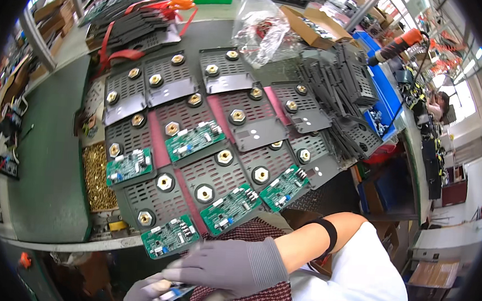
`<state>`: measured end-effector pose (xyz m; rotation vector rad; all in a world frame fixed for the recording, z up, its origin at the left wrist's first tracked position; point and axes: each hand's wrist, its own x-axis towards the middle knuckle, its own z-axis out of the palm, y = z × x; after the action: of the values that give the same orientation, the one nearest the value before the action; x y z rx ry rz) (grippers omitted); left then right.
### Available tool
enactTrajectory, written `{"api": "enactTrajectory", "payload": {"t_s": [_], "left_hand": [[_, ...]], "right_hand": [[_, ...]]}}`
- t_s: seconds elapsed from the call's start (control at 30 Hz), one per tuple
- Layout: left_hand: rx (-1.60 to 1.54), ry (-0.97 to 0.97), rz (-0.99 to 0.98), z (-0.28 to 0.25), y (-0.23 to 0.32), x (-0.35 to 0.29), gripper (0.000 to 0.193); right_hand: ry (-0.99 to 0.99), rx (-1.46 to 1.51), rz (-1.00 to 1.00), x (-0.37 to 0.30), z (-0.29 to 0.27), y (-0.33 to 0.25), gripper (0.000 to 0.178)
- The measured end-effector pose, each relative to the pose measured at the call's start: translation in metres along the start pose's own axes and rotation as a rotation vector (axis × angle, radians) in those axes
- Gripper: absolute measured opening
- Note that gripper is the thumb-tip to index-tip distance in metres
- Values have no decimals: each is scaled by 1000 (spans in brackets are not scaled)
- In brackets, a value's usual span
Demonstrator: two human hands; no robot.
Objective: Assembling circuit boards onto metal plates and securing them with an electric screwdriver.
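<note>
At the lower edge, a small green circuit board [172,296] is between my two hands, partly covered and blurred. My left hand [143,293], in a grey glove, is closed on its left end. My right hand [223,265], also grey-gloved, reaches over from the right, its fingers bent over the board's other end, fingertips smeared by motion. Just beyond lie rows of black perforated metal plates [201,173], each fitted with brass nuts on black washers. Green circuit boards lie on several front plates, the closest being one board [170,236] just above my hands.
A tray of small brass parts [100,178] sits left of the plates, beside a green work surface [47,155]. Stacked black plates [338,96] crowd the right, near a blue bin [386,85] and an orange-handled power screwdriver [399,45]. A plastic bag [262,30] and cardboard box [315,27] stand behind.
</note>
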<state>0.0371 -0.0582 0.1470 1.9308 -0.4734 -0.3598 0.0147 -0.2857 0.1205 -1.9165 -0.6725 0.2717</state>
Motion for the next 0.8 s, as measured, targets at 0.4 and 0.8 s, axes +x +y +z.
{"api": "enactTrajectory", "payload": {"t_s": [0.4,0.8], "left_hand": [[294,-61,257,67,37,76,35],[-52,-50,-234,70,59,93,31]], "right_hand": [[433,-24,352,-72,-59,12,37],[444,-962,378,-102,-169,92,52]]}}
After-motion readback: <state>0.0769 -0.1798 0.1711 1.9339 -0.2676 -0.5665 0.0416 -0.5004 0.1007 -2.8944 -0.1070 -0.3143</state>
